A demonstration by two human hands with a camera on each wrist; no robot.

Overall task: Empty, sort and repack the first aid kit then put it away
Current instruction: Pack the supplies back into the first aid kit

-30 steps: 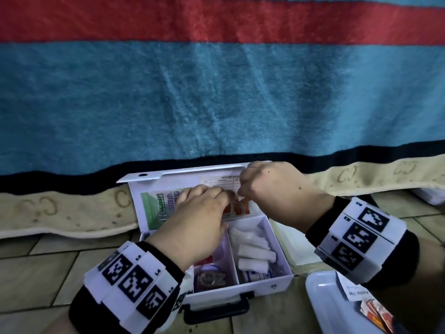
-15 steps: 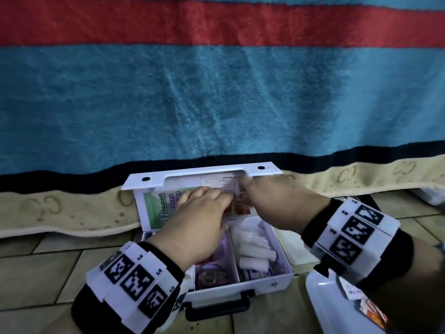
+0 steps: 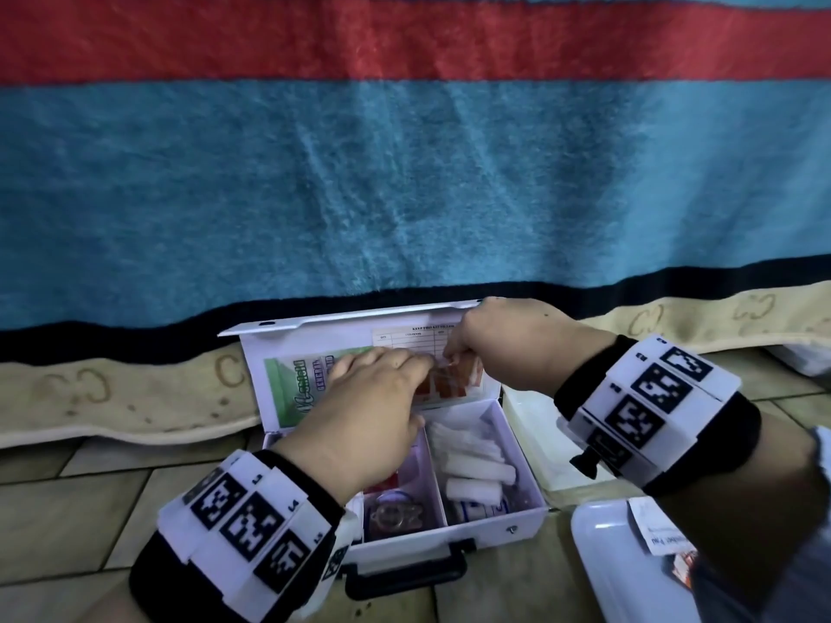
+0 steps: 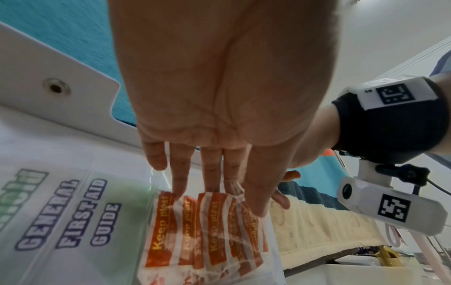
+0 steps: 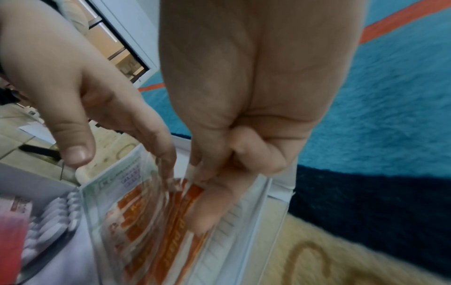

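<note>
Nearest, a white tray (image 3: pixel 629 573) lies on the floor at the right, a few packets on it. Beyond it the first aid kit (image 3: pixel 449 528) stands open on the tiles, handle toward the person, its long axis running left to right, rolled bandages (image 3: pixel 472 465) in its right compartment.

Farther back, the raised lid (image 3: pixel 341 326) leans toward the striped blanket (image 3: pixel 404 195). Against its inner face the plasters (image 4: pixel 207 231) sit in a clear sleeve, strips upright (print running along their length).

The left hand (image 3: pixel 359 411) lies flat, fingers straight, pressing the sleeve. The right hand (image 3: pixel 503 344) has its grip pinched on the sleeve's top edge.

This looks like repacking: seating the plasters in the lid. Next, I judge, a steady downward push, then closing the lid without snagging.
</note>
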